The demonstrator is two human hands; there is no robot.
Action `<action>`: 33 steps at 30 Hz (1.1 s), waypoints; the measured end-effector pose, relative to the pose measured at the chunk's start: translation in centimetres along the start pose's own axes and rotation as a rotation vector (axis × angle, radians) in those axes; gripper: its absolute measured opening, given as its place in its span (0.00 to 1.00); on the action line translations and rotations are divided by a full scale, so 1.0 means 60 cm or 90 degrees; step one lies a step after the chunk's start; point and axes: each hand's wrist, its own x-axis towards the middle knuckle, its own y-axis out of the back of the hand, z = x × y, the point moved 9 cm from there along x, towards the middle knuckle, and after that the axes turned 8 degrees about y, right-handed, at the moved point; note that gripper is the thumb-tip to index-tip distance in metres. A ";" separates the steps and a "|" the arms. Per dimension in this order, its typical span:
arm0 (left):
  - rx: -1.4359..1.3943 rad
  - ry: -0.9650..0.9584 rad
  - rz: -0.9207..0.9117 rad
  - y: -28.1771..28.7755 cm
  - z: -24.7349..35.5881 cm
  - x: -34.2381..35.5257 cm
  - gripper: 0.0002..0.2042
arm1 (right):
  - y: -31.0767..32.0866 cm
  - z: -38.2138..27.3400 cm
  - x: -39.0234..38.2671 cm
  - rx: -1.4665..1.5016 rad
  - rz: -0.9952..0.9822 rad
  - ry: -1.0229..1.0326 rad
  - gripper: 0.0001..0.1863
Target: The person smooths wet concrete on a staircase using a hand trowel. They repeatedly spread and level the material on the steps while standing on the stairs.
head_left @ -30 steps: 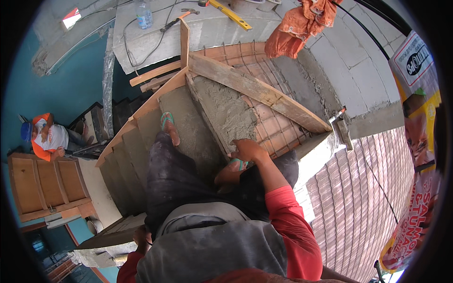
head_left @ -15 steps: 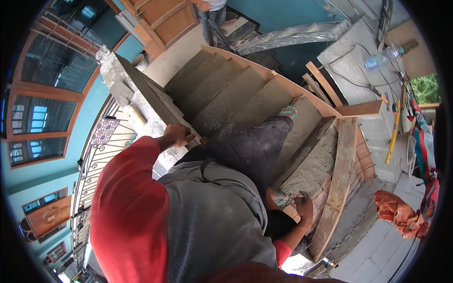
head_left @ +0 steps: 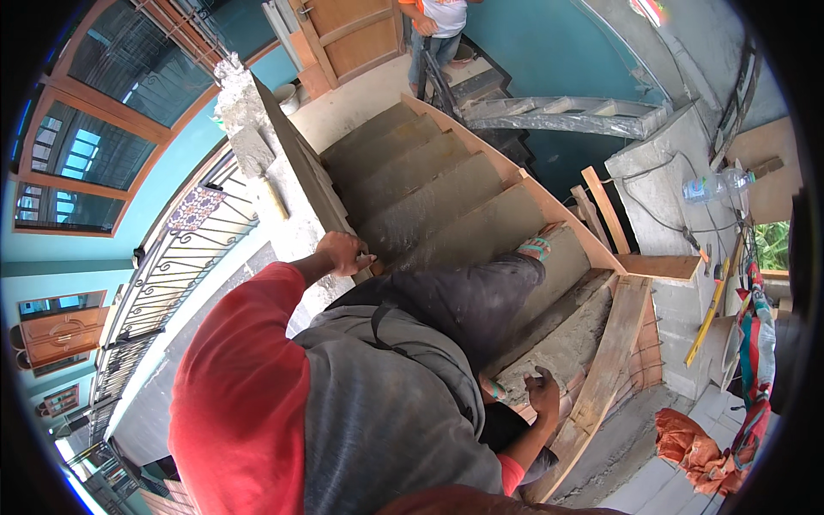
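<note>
My left hand (head_left: 345, 253) is closed, its fingers curled beside the inner edge of the low, rough cement wall (head_left: 296, 225). What its fingers grip, if anything, is hidden. My right hand (head_left: 542, 393) hangs with bent, parted fingers and holds nothing, close over the rough wet cement (head_left: 558, 343) on a step. Next to that hand, a long wooden plank (head_left: 605, 378) slants along the stair's side. One of my sandalled feet (head_left: 536, 247) stands on a smooth grey step; the other sandal shows partly beside the wet cement.
Grey cement steps (head_left: 412, 202) run away from me, edged on the right by a board (head_left: 489, 154). A person (head_left: 438, 21) stands at the far end. A spirit level (head_left: 708, 313), a plastic bottle (head_left: 717, 184) and orange sheeting (head_left: 691, 446) lie on the right.
The view has shifted, so the stairs and wall sit further right and lower. My left hand remains by the wall's edge. The right hand stays over the wet cement, its fingers slightly more raised.
</note>
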 end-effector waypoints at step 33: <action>-0.661 -0.010 -0.489 -0.051 0.290 0.036 0.39 | 0.028 0.013 -0.158 0.045 0.131 -0.124 0.33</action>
